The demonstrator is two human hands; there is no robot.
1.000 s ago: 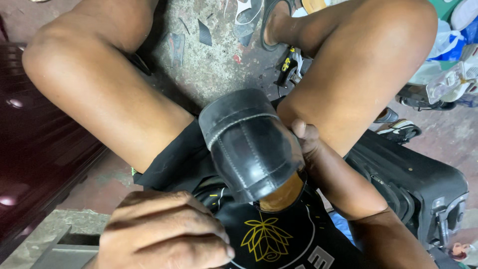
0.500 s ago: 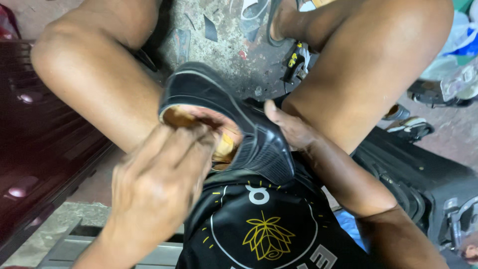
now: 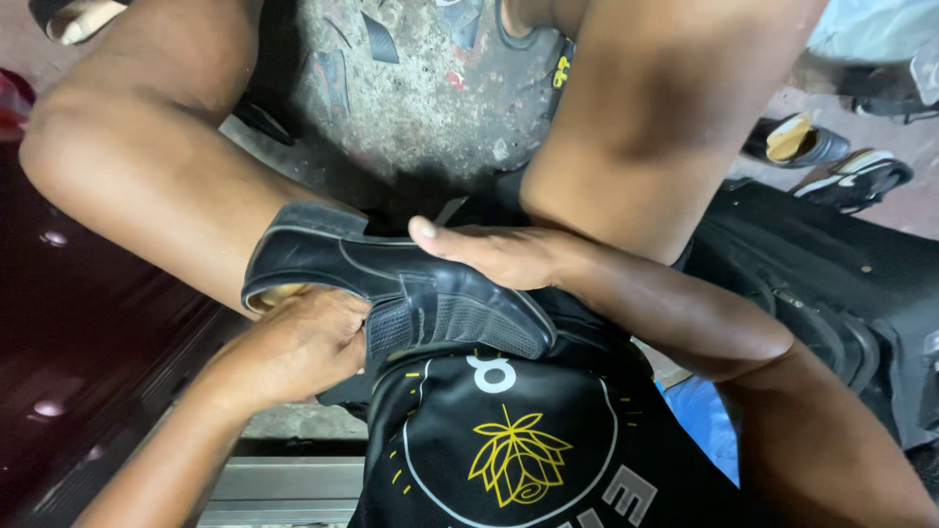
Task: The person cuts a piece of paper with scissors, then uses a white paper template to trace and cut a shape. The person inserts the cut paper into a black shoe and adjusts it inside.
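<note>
Turned onto its side now, black shoe [image 3: 391, 279] gripped by left hand [image 3: 293, 342], right hand [image 3: 489, 252] flat on top

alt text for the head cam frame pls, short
Seen from above, a seated person holds a black leather shoe on their lap: the left hand grips its opening, and the right hand lies flat along its upper side. Bare knees frame a gritty concrete floor; other shoes lie at right.
</note>
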